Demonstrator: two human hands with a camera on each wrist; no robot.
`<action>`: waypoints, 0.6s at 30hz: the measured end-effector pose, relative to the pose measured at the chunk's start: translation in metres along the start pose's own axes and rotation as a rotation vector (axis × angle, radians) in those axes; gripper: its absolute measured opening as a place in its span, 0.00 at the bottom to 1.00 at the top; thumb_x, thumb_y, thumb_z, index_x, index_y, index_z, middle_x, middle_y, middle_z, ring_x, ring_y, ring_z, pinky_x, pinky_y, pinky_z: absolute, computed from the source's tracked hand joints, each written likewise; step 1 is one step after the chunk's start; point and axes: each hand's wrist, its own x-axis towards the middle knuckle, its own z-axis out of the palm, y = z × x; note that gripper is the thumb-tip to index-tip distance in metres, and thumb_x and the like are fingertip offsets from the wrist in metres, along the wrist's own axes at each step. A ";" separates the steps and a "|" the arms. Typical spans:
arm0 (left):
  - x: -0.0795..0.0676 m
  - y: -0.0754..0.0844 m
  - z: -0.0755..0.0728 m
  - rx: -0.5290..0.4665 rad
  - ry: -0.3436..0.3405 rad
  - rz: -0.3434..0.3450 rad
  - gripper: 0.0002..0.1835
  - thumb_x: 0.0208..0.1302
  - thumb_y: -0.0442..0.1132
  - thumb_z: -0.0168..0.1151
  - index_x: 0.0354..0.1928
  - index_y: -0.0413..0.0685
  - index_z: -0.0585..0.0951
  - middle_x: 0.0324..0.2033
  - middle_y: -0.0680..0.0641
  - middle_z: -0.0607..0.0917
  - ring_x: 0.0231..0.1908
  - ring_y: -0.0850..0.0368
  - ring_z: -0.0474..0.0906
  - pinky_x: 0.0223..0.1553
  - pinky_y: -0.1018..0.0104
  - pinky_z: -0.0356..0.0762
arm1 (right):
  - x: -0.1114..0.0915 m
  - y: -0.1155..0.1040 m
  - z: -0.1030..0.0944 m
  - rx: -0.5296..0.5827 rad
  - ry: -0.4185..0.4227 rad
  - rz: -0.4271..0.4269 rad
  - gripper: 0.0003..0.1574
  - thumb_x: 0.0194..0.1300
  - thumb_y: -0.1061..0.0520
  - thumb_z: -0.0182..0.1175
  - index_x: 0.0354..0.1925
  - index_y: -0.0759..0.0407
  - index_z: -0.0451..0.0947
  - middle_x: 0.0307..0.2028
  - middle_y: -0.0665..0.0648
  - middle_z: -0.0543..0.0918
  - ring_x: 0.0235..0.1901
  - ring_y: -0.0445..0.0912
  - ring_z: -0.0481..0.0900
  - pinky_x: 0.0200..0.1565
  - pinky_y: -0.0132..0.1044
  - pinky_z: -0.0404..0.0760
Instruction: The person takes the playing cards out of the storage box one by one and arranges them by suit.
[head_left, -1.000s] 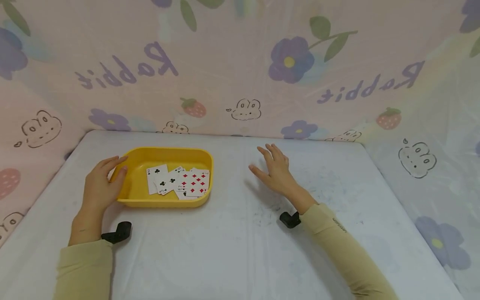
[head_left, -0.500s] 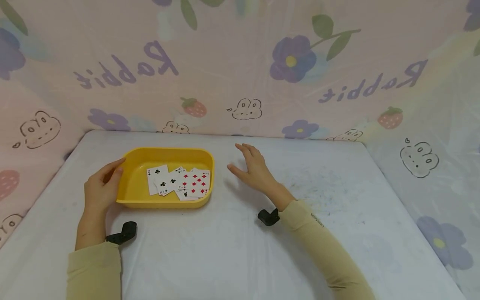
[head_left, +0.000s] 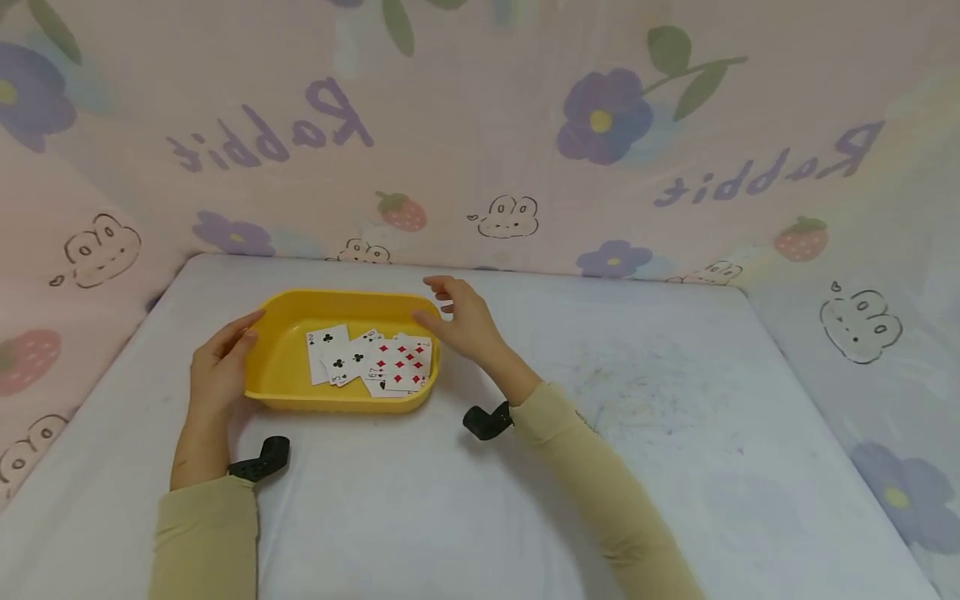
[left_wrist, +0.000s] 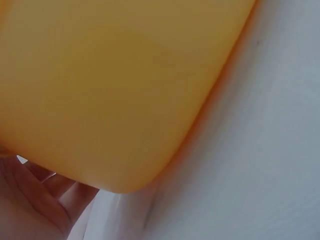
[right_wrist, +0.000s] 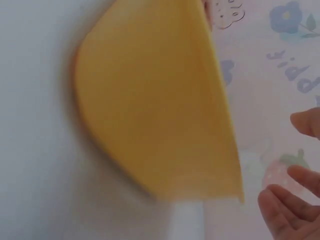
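A yellow plastic tray point(head_left: 330, 405) sits on the left half of the table, its left end gripped by my left hand point(head_left: 213, 371) with thumb and fingers at the rim. Several playing cards point(head_left: 401, 360) lie overlapped and face up inside, clubs and red diamonds among them. At the tray's right end hovers my right hand point(head_left: 474, 327), thumb and fingers spread. The right wrist view has those fingers apart from the tray wall point(right_wrist: 150, 100). In the left wrist view, the tray wall point(left_wrist: 115, 100) hides part of the left hand point(left_wrist: 37, 200).
A white-covered table point(head_left: 637, 467) with faint smudges on its right side extends all around the tray. Patterned pink curtain point(head_left: 480, 125) rises along the table's back and sides. Black wrist cameras point(head_left: 487, 422) are worn at both wrists.
My right hand has moved left across the table to the tray's right end. My left hand's thumb and fingers have closed together on the rim. The cards keep their arrangement.
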 end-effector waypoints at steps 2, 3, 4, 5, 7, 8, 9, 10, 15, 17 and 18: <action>0.000 0.001 0.001 -0.016 0.003 -0.012 0.22 0.74 0.51 0.43 0.67 0.66 0.70 0.68 0.46 0.68 0.58 0.58 0.64 0.66 0.62 0.65 | 0.004 -0.004 0.006 0.041 -0.013 0.024 0.31 0.64 0.53 0.63 0.62 0.62 0.69 0.58 0.62 0.75 0.56 0.53 0.73 0.58 0.39 0.76; 0.001 0.001 0.002 -0.026 0.007 -0.016 0.22 0.74 0.51 0.43 0.66 0.66 0.71 0.68 0.47 0.68 0.59 0.57 0.64 0.66 0.62 0.64 | 0.006 -0.006 0.009 0.059 -0.021 0.035 0.30 0.64 0.53 0.62 0.61 0.62 0.70 0.58 0.62 0.75 0.56 0.53 0.74 0.57 0.39 0.76; 0.001 0.001 0.002 -0.036 0.009 -0.019 0.22 0.74 0.51 0.43 0.66 0.65 0.71 0.69 0.47 0.67 0.60 0.57 0.64 0.67 0.61 0.63 | 0.007 -0.008 0.012 0.072 -0.030 0.047 0.30 0.64 0.53 0.62 0.61 0.62 0.71 0.58 0.62 0.76 0.56 0.52 0.74 0.57 0.39 0.76; 0.001 0.001 0.002 -0.046 0.012 -0.022 0.22 0.74 0.50 0.43 0.66 0.65 0.71 0.69 0.47 0.67 0.61 0.57 0.64 0.67 0.61 0.62 | 0.008 -0.010 0.015 0.078 -0.041 0.060 0.29 0.64 0.53 0.62 0.61 0.62 0.71 0.58 0.62 0.76 0.56 0.52 0.74 0.58 0.38 0.76; 0.001 0.001 0.002 -0.063 0.016 -0.032 0.22 0.74 0.50 0.44 0.66 0.65 0.71 0.69 0.49 0.67 0.62 0.57 0.63 0.68 0.62 0.61 | 0.011 -0.012 0.022 0.082 -0.061 0.080 0.29 0.64 0.53 0.63 0.60 0.61 0.72 0.58 0.61 0.76 0.56 0.50 0.74 0.58 0.37 0.76; 0.001 0.001 0.002 -0.068 0.019 -0.037 0.21 0.73 0.51 0.44 0.66 0.65 0.71 0.69 0.50 0.67 0.62 0.57 0.63 0.68 0.63 0.61 | 0.012 -0.014 0.025 0.082 -0.072 0.091 0.29 0.64 0.52 0.63 0.60 0.61 0.72 0.58 0.61 0.76 0.55 0.50 0.74 0.58 0.37 0.76; 0.001 0.000 0.002 -0.076 0.019 -0.044 0.21 0.73 0.51 0.44 0.66 0.66 0.71 0.69 0.50 0.67 0.62 0.57 0.63 0.68 0.63 0.60 | 0.013 -0.015 0.028 0.076 -0.085 0.101 0.29 0.64 0.52 0.63 0.60 0.60 0.72 0.58 0.60 0.77 0.55 0.49 0.74 0.58 0.36 0.75; 0.001 0.001 0.002 -0.080 0.023 -0.044 0.21 0.73 0.50 0.44 0.66 0.66 0.72 0.69 0.51 0.68 0.62 0.58 0.63 0.68 0.63 0.61 | 0.014 -0.017 0.031 0.068 -0.097 0.115 0.28 0.63 0.52 0.63 0.59 0.60 0.73 0.57 0.60 0.77 0.55 0.49 0.74 0.58 0.36 0.75; 0.001 0.001 0.003 -0.110 0.027 -0.030 0.21 0.73 0.49 0.45 0.65 0.64 0.73 0.67 0.53 0.69 0.61 0.60 0.64 0.68 0.65 0.60 | 0.019 -0.022 0.044 0.021 -0.159 0.167 0.28 0.62 0.51 0.64 0.58 0.59 0.74 0.56 0.58 0.78 0.54 0.48 0.75 0.57 0.33 0.75; 0.000 0.001 0.003 -0.117 0.028 -0.021 0.20 0.73 0.49 0.46 0.65 0.64 0.73 0.67 0.53 0.70 0.61 0.61 0.64 0.68 0.65 0.60 | 0.020 -0.023 0.048 0.002 -0.183 0.177 0.27 0.62 0.52 0.65 0.58 0.60 0.75 0.56 0.58 0.79 0.54 0.48 0.75 0.57 0.33 0.74; 0.000 0.001 0.004 -0.119 0.029 -0.020 0.20 0.73 0.49 0.46 0.64 0.64 0.73 0.67 0.54 0.70 0.61 0.61 0.64 0.68 0.65 0.60 | 0.021 -0.024 0.050 -0.011 -0.196 0.180 0.27 0.62 0.53 0.65 0.57 0.60 0.75 0.55 0.58 0.79 0.54 0.49 0.74 0.57 0.33 0.74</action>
